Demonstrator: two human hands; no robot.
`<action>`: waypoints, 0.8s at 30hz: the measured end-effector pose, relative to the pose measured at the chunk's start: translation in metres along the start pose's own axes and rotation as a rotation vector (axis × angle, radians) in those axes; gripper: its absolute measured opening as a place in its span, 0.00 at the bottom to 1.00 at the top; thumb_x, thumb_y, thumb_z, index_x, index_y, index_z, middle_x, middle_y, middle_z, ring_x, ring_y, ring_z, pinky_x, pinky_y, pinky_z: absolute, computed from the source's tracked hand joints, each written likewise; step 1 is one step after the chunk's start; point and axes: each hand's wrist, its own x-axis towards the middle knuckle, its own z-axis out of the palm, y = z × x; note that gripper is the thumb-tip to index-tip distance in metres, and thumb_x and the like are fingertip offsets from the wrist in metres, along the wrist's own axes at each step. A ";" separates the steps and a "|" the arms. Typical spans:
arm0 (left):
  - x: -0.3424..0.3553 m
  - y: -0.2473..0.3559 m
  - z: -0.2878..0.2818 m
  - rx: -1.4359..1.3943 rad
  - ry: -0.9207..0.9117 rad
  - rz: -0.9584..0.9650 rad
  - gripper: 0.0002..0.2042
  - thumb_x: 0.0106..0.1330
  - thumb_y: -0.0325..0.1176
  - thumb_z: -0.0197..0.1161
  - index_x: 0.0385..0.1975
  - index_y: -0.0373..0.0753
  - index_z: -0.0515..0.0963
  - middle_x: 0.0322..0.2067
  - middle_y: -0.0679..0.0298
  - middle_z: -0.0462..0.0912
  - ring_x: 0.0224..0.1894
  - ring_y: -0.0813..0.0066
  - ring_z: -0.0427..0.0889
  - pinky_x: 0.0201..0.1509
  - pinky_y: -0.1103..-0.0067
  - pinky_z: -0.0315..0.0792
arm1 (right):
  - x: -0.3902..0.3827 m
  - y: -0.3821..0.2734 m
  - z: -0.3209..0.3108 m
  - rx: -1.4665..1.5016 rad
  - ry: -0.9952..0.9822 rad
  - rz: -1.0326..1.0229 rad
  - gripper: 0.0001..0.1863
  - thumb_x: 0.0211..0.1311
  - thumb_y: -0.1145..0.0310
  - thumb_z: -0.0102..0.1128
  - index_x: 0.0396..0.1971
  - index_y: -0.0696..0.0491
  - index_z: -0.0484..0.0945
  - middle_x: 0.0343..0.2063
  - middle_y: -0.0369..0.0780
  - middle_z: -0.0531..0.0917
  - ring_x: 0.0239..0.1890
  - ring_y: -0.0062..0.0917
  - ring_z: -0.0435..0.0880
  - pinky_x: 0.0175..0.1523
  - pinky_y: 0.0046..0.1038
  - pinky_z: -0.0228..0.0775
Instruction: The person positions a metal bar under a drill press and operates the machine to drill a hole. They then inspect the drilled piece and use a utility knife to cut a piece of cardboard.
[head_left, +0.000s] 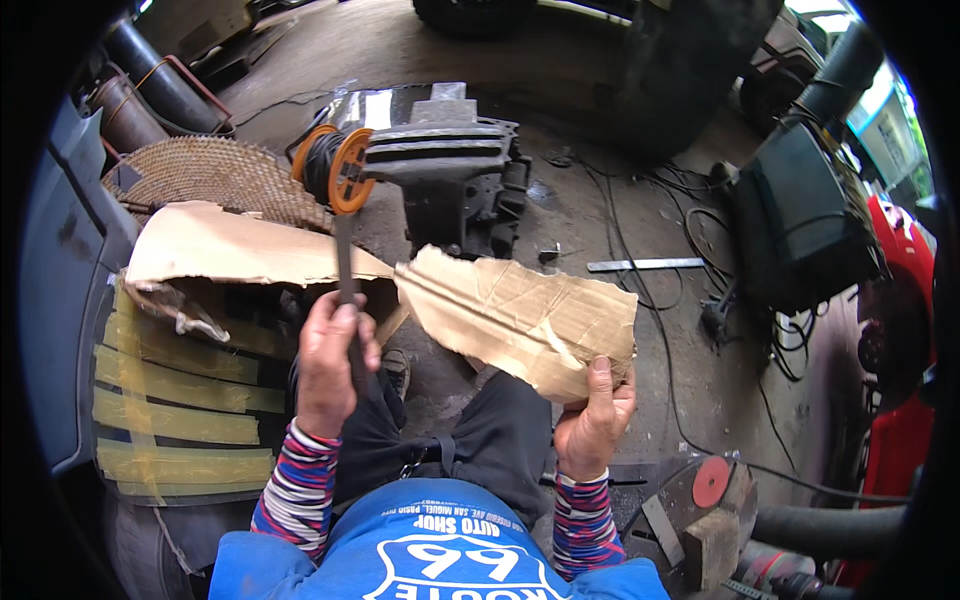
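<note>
Here, the left hand (335,362) is wrapped around 1 dark flat bar (345,262). The right hand (596,420) pinches 1 torn cardboard piece (510,318) by a corner, on this side of the bench vise (440,150). Behind the bar, 1 other cardboard sheet (235,250) lies near an orange cable reel (350,172).
</note>
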 end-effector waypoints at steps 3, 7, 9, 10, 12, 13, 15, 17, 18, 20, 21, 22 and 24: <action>0.001 -0.009 0.054 0.047 -0.197 0.021 0.09 0.77 0.31 0.56 0.49 0.34 0.72 0.30 0.65 0.78 0.28 0.82 0.77 0.32 0.85 0.73 | -0.022 -0.019 -0.007 0.026 0.086 -0.070 0.15 0.72 0.71 0.60 0.54 0.61 0.74 0.45 0.41 0.83 0.48 0.24 0.82 0.56 0.28 0.74; 0.006 -0.025 0.121 0.048 -0.337 -0.073 0.09 0.74 0.32 0.62 0.47 0.34 0.77 0.38 0.70 0.82 0.36 0.88 0.77 0.39 0.86 0.74 | -0.047 -0.047 -0.031 -0.349 0.270 -0.309 0.07 0.70 0.75 0.60 0.42 0.58 0.72 0.38 0.38 0.81 0.41 0.17 0.78 0.51 0.22 0.71; 0.006 -0.036 0.145 0.164 -0.400 -0.049 0.09 0.73 0.35 0.65 0.44 0.37 0.79 0.33 0.74 0.81 0.30 0.92 0.73 0.29 0.88 0.67 | -0.052 -0.054 -0.047 -0.452 0.322 -0.365 0.07 0.69 0.76 0.60 0.41 0.58 0.72 0.38 0.38 0.81 0.41 0.17 0.78 0.51 0.22 0.71; 0.005 -0.044 0.156 0.184 -0.418 -0.052 0.09 0.72 0.36 0.66 0.43 0.38 0.79 0.32 0.75 0.80 0.29 0.93 0.72 0.26 0.89 0.65 | -0.055 -0.057 -0.055 -0.498 0.353 -0.395 0.07 0.69 0.76 0.60 0.41 0.58 0.72 0.38 0.38 0.81 0.41 0.17 0.78 0.51 0.22 0.71; 0.006 -0.057 0.169 0.211 -0.555 -0.081 0.09 0.72 0.36 0.65 0.41 0.37 0.78 0.32 0.74 0.80 0.31 0.92 0.74 0.29 0.88 0.67 | -0.058 -0.062 -0.072 -0.543 0.442 -0.400 0.08 0.69 0.76 0.59 0.43 0.59 0.71 0.41 0.40 0.80 0.44 0.21 0.78 0.53 0.25 0.71; 0.009 -0.064 0.174 0.208 -0.661 -0.093 0.09 0.72 0.36 0.64 0.43 0.38 0.78 0.33 0.74 0.79 0.31 0.90 0.74 0.30 0.87 0.67 | -0.060 -0.063 -0.079 -0.551 0.507 -0.405 0.09 0.69 0.76 0.59 0.44 0.60 0.70 0.42 0.41 0.80 0.45 0.22 0.78 0.54 0.26 0.71; 0.014 -0.080 0.182 0.100 -0.793 -0.047 0.11 0.74 0.35 0.60 0.48 0.36 0.75 0.37 0.70 0.78 0.33 0.86 0.77 0.34 0.84 0.72 | -0.065 -0.063 -0.091 -0.519 0.563 -0.411 0.17 0.69 0.75 0.59 0.54 0.64 0.69 0.50 0.46 0.79 0.51 0.28 0.79 0.58 0.31 0.71; 0.021 -0.086 0.178 0.078 -0.849 -0.308 0.14 0.74 0.33 0.59 0.52 0.33 0.72 0.39 0.65 0.78 0.36 0.79 0.81 0.45 0.77 0.79 | -0.071 -0.060 -0.098 -0.586 0.663 -0.378 0.25 0.70 0.76 0.57 0.64 0.65 0.64 0.56 0.50 0.77 0.55 0.33 0.79 0.63 0.33 0.70; 0.023 -0.089 0.178 0.112 -0.894 -0.350 0.13 0.74 0.33 0.59 0.52 0.33 0.73 0.38 0.65 0.78 0.36 0.79 0.81 0.43 0.78 0.79 | -0.072 -0.058 -0.101 -0.611 0.658 -0.386 0.27 0.70 0.77 0.56 0.66 0.65 0.62 0.58 0.51 0.76 0.57 0.35 0.79 0.64 0.34 0.69; 0.017 -0.094 0.175 0.031 -1.023 -0.380 0.13 0.73 0.35 0.63 0.49 0.33 0.76 0.41 0.70 0.79 0.41 0.85 0.77 0.48 0.80 0.75 | -0.070 -0.049 -0.103 -0.685 0.597 -0.401 0.27 0.71 0.77 0.54 0.68 0.64 0.63 0.63 0.48 0.73 0.62 0.33 0.75 0.69 0.36 0.64; 0.013 -0.096 0.173 0.041 -1.128 -0.426 0.14 0.73 0.36 0.64 0.50 0.33 0.77 0.42 0.70 0.80 0.44 0.86 0.75 0.51 0.82 0.73 | -0.068 -0.045 -0.102 -0.717 0.605 -0.344 0.27 0.72 0.78 0.53 0.69 0.63 0.62 0.64 0.48 0.72 0.64 0.33 0.73 0.70 0.36 0.64; 0.008 -0.099 0.173 0.037 -1.211 -0.376 0.15 0.73 0.36 0.64 0.51 0.33 0.77 0.43 0.70 0.81 0.46 0.86 0.75 0.51 0.81 0.72 | -0.066 -0.041 -0.101 -0.725 0.593 -0.321 0.26 0.72 0.78 0.53 0.67 0.64 0.63 0.62 0.49 0.73 0.63 0.34 0.74 0.69 0.35 0.65; -0.007 -0.108 0.179 0.083 -1.242 -0.308 0.15 0.74 0.36 0.63 0.51 0.32 0.77 0.44 0.70 0.81 0.46 0.86 0.75 0.51 0.81 0.73 | -0.064 -0.038 -0.099 -0.732 0.592 -0.268 0.23 0.73 0.77 0.52 0.64 0.66 0.65 0.59 0.51 0.75 0.59 0.35 0.77 0.67 0.34 0.67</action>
